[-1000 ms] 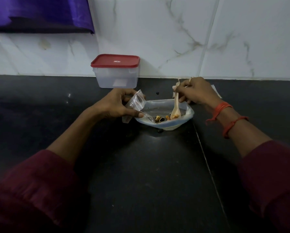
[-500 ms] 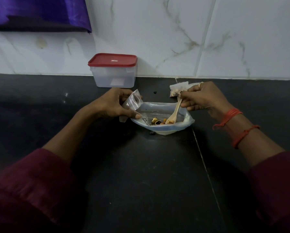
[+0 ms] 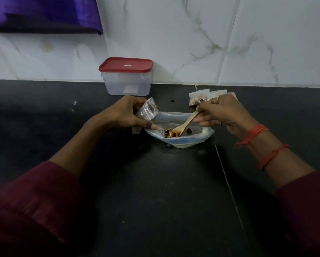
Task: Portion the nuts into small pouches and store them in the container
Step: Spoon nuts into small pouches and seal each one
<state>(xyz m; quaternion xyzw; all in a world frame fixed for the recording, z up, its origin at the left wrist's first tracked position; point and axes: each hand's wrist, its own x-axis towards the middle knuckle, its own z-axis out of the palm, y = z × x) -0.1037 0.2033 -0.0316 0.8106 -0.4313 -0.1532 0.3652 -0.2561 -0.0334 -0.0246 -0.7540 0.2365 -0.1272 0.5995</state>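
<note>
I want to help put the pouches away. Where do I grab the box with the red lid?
Hold the container by its two side walls, under the red lid, probably reaching from the front: it stands upright, back close to the tiled wall.

dark, glossy black worktop (image 3: 155, 201), with a thin pale seam (image 3: 227, 179) running front to back on the right. behind it, a wall (image 3: 174, 34) of large white marble-look tiles with grey veins. purple sheet (image 3: 40, 12), possibly plastic, hangs upper left. light dim, faint glare on worktop.
</note>
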